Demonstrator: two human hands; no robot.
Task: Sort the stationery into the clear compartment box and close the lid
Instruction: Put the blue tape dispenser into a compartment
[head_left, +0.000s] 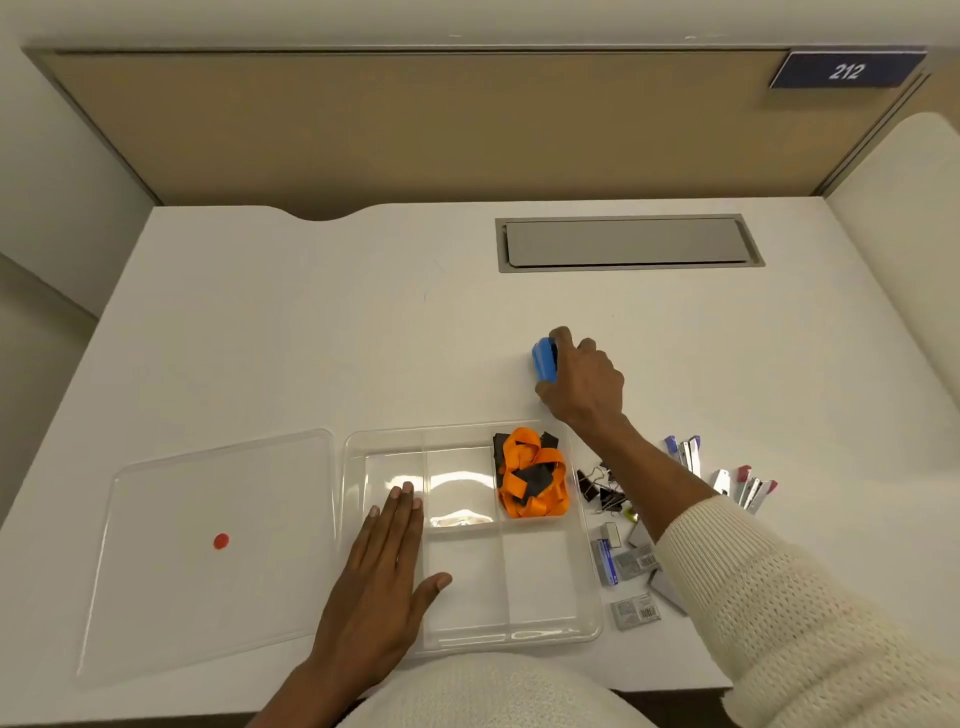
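Right hand: reached out past the far right corner of the box, fingers curled round a small blue item, thumb under it; what the item is, can't tell. Whether it's lifted or on the desk, can't tell.
Left hand: flat, palm down, fingers spread, lying over the near left part of the box; holds nothing.
Box: clear, compartmented, on the white desk near the front edge, lid off.
Box contents: orange and black lanyard bundled in the far right compartment; other visible compartments bare.
Lid: clear, flat on the desk just left of the box, red dot sticker on it.
Loose stationery: all right of the box, partly under the right forearm.
Binder clips: black, just beside the box's right wall.
Staple boxes: small packs near the box's near right corner, one more closer to the front.
Staplers: mini ones, blue pair farther back, red pair to their right.
Sleeve: cream knit, on the right arm.
Desk hatch: grey cable flap, shut, at the back right.
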